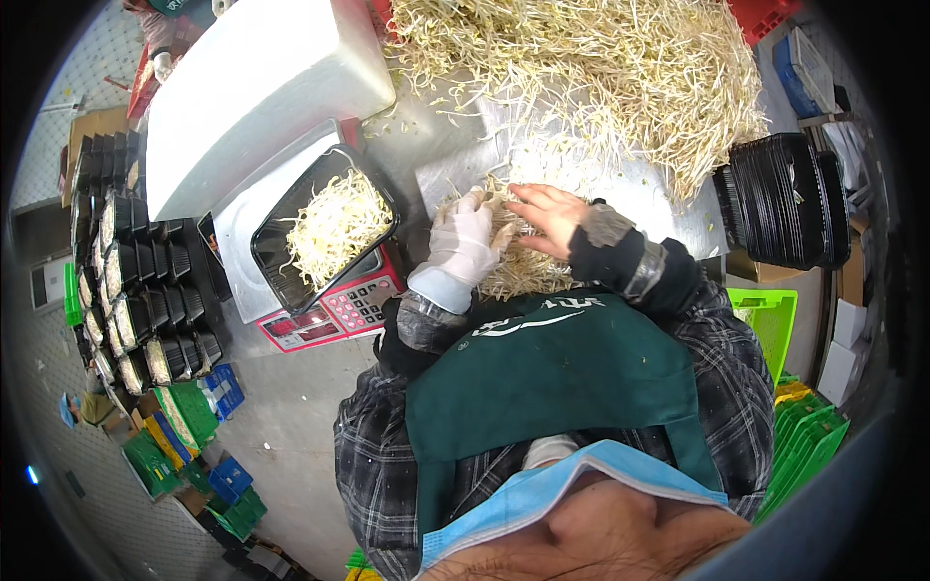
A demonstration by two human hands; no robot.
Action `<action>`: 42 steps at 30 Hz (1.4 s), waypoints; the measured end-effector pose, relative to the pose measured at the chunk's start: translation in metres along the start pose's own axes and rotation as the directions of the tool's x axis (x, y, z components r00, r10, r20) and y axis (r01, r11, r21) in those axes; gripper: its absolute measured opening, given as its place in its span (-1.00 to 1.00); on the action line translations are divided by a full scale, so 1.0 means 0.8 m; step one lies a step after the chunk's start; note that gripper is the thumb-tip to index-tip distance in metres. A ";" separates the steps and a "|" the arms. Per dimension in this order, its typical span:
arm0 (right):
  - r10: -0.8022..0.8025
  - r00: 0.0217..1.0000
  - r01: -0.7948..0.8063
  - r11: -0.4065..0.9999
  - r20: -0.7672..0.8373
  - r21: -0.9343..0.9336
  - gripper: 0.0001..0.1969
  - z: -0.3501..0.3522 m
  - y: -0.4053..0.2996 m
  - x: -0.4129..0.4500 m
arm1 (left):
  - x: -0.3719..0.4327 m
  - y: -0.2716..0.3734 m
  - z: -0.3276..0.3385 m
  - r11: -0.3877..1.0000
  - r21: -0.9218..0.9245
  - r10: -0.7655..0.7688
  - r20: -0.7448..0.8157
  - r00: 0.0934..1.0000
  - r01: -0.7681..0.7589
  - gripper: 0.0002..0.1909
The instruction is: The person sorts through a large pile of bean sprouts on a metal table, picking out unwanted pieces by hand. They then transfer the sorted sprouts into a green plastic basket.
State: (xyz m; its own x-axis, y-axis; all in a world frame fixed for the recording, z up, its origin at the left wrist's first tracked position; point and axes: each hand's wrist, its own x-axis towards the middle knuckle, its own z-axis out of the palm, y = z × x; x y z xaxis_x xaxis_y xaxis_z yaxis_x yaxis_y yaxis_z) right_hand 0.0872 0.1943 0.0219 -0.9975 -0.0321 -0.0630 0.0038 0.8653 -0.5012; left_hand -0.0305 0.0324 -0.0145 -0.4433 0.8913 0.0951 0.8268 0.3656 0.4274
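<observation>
My left hand [462,236], in a white glove, rests on a small heap of bean sprouts [530,272] at the table's near edge. Bare and with its fingers spread, my right hand [548,218] lies on the same heap, close to the left one. Whether either hand grips any sprouts cannot be told. To the left, a black plastic tray [272,250] partly filled with sprouts sits tilted in view on a red and white electronic scale [356,305]. A large pile of bean sprouts [617,72] covers the far part of the metal table [436,156].
A white foam box [269,94] stands beyond the scale. Nested black trays [781,200] are at the right edge. Many filled black trays [149,305] are stacked at left. Green crates [803,450] stand at lower right. Another person's gloved hand [163,67] shows at upper left.
</observation>
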 end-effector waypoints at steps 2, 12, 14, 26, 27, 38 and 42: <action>0.129 0.984 -0.106 0.977 -0.118 0.186 -0.48 -0.010 0.021 -0.013 | 0.002 -0.002 0.010 0.999 -0.045 0.001 -0.071 0.997 -0.004 -0.54; 0.290 0.955 -0.280 0.949 -0.052 0.147 -0.57 -0.031 0.065 -0.070 | 0.025 0.032 -0.016 0.985 0.114 0.107 0.200 0.974 -0.132 -0.52; 0.369 0.930 -0.348 0.887 -0.012 0.304 -0.61 -0.044 0.057 -0.064 | 0.018 0.026 -0.030 0.990 0.102 0.069 0.271 0.960 -0.100 -0.59; 0.181 0.972 -0.141 0.960 -0.151 0.244 -0.53 -0.023 0.026 -0.046 | -0.048 0.019 -0.105 0.997 -0.064 0.067 0.341 0.938 -0.048 0.07; 0.200 0.945 -0.164 0.974 -0.258 0.155 -0.52 -0.031 0.030 -0.044 | -0.050 0.018 -0.102 0.999 -0.025 0.030 0.339 0.940 -0.023 0.08; 0.323 0.879 -0.238 0.935 -0.350 0.264 -0.80 -0.014 0.044 0.020 | -0.037 0.018 -0.062 0.999 0.039 -0.022 0.313 0.949 0.011 0.11; 0.222 0.916 -0.181 0.972 -0.336 0.148 -0.84 -0.002 0.062 0.038 | -0.052 0.020 -0.081 1.000 -0.010 -0.016 0.301 0.953 0.020 0.17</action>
State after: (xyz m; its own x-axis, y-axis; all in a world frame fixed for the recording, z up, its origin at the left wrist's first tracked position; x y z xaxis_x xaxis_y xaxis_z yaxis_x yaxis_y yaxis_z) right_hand 0.0568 0.2369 -0.0033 -0.9361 0.3302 0.1210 0.1946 0.7731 -0.6038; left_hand -0.0208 -0.0163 0.0465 -0.3318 0.9246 -0.1872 0.8140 0.3809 0.4385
